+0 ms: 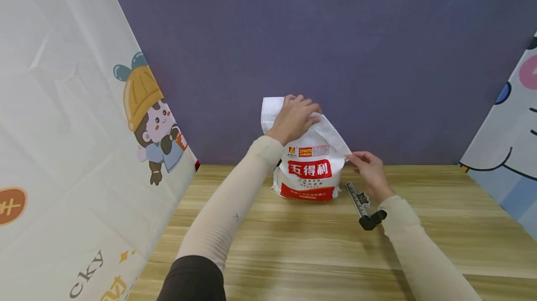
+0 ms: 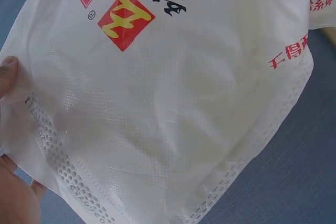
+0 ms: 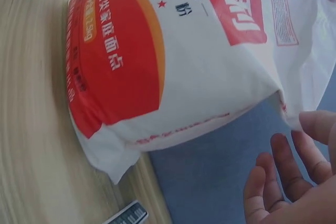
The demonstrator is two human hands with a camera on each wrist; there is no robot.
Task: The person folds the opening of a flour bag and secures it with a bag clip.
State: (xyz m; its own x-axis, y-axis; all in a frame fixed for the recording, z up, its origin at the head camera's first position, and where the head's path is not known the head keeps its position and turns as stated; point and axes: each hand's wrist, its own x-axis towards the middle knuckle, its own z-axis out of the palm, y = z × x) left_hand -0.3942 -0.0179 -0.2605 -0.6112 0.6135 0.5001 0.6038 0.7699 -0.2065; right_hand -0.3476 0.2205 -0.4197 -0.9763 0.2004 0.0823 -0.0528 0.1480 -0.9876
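A white flour bag [image 1: 308,184] with red panels and printed characters stands upright on the table; its long, loose top is drawn upward. My left hand [image 1: 295,117] grips this top near its upper edge, and in the left wrist view its thumb [image 2: 7,76] lies on the front of the plastic with other fingers behind. At the bag's right side my right hand [image 1: 369,170] pinches a side fold between thumb and index finger. The right wrist view shows its other fingers [image 3: 257,187] loosely bent, off the bag [image 3: 210,77].
Right of the bag, below my right hand, lies a black tool with a ruled bar [image 1: 356,201]. The wooden table [image 1: 268,245] ends at a dark blue-grey wall [image 1: 293,30]. White printed sheets stand at the left [image 1: 63,105] and right [image 1: 516,152].
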